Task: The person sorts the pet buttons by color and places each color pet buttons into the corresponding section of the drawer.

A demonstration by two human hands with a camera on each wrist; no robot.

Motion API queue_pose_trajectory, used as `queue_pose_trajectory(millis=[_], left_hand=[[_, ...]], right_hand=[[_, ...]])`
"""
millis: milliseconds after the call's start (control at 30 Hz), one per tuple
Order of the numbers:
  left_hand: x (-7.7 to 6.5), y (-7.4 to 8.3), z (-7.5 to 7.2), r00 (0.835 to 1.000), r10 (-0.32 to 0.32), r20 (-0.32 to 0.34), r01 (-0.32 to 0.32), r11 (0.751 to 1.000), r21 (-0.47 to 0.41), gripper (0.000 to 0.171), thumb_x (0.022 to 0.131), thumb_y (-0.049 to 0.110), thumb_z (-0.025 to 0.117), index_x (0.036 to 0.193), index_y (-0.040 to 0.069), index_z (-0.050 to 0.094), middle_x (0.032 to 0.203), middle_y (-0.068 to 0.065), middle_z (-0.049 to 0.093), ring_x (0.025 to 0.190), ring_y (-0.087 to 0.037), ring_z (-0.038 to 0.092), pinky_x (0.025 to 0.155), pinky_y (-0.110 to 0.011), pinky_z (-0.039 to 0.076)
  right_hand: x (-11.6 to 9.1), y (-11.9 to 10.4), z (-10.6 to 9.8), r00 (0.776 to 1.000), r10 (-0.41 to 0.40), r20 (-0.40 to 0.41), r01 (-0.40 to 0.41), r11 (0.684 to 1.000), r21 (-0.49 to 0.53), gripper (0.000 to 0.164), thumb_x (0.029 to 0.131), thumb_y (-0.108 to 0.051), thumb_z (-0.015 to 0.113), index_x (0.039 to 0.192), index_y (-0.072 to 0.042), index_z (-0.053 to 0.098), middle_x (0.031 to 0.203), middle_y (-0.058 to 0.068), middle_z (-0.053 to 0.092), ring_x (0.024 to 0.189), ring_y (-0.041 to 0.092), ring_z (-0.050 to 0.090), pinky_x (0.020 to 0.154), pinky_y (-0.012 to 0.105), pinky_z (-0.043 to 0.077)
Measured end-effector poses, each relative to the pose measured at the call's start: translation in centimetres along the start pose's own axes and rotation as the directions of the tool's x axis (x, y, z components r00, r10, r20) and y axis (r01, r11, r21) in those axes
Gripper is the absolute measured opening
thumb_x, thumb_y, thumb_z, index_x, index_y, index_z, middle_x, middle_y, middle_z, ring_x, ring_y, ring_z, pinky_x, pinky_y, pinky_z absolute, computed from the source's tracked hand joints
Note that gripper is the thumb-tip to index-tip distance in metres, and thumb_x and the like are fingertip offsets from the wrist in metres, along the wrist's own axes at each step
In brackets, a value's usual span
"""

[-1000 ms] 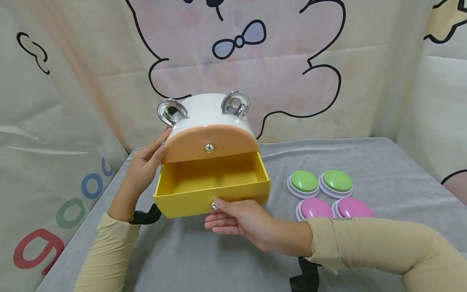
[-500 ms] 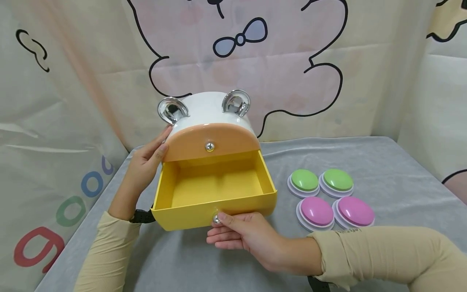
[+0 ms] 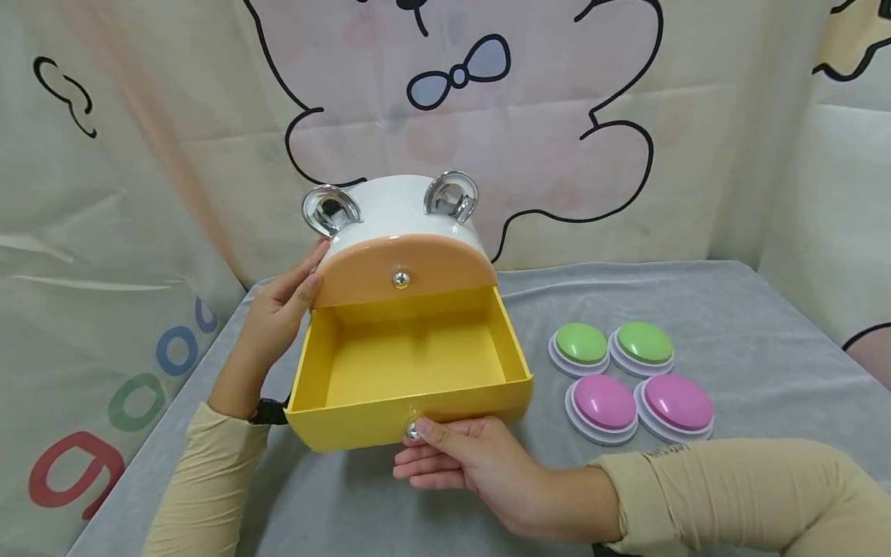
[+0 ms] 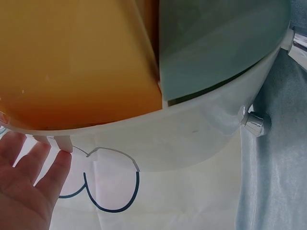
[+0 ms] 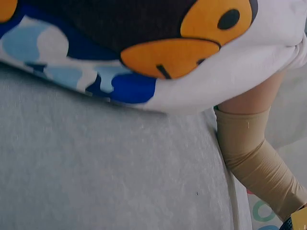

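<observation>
A small chest of drawers with a white rounded body [image 3: 393, 201], an orange upper front [image 3: 369, 271] and silver ear-shaped pieces stands in the middle of the head view. Its yellow drawer [image 3: 411, 363] is pulled far out, with nothing inside. My left hand [image 3: 274, 321] holds the chest's left side, thumb at the front edge. In the left wrist view its fingertips [image 4: 60, 167] touch the white rim, and a grey-green lower panel [image 4: 216, 48] and silver feet [image 4: 254, 124] show. My right hand [image 3: 480, 472] pinches the yellow drawer's silver knob [image 3: 414, 430] between thumb and fingers.
To the right, two green domes [image 3: 643, 343] and two pink domes [image 3: 675, 402] on white bases stand in two rows on the grey cloth [image 3: 752, 348]. A printed curtain [image 3: 543, 162] hangs behind. The right wrist view shows a shirt [image 5: 201, 91] and a sleeve [image 5: 249, 158].
My right hand has pulled the yellow drawer farther out towards me by its knob, with more of the drawer's floor showing. My left hand has stayed on the chest's side.
</observation>
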State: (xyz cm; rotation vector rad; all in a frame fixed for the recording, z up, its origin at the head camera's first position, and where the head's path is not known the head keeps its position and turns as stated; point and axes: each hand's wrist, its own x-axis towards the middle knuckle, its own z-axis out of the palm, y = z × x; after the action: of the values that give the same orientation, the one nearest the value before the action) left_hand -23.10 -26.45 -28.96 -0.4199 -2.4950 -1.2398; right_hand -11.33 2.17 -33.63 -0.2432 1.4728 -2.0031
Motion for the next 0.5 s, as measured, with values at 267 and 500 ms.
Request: queue_pose_trajectory(millis=[267,500], left_hand=[[0.0,-0.1,0.1,1.000,-0.007,0.001,0.007,1.000,-0.001,0.044,0.106,0.037,0.044,0.149,0.040,0.039,0.159,0.013,0.036,0.149,-0.016,0.035,0.118,-0.047,0.035],[0.0,0.0,0.1,1.000,0.007,0.000,-0.007,1.000,-0.005,0.044,0.106,0.035,0.045,0.150,0.039,0.039,0.159,0.012,0.036,0.149,-0.016,0.035,0.118,-0.046,0.035]], right_hand=[[-0.6,0.4,0.1,1.000,0.014,0.001,-0.014,1.000,0.017,0.046,0.099,-0.033,0.060,0.115,0.010,0.065,0.104,0.015,0.076,0.095,0.020,0.076,0.088,0.033,0.061],[-1.1,0.6,0.0,1.000,0.020,0.019,-0.021,1.000,0.020,0.043,0.100,-0.032,0.060,0.114,0.008,0.065,0.105,0.015,0.076,0.095,0.018,0.076,0.088,0.032,0.061]])
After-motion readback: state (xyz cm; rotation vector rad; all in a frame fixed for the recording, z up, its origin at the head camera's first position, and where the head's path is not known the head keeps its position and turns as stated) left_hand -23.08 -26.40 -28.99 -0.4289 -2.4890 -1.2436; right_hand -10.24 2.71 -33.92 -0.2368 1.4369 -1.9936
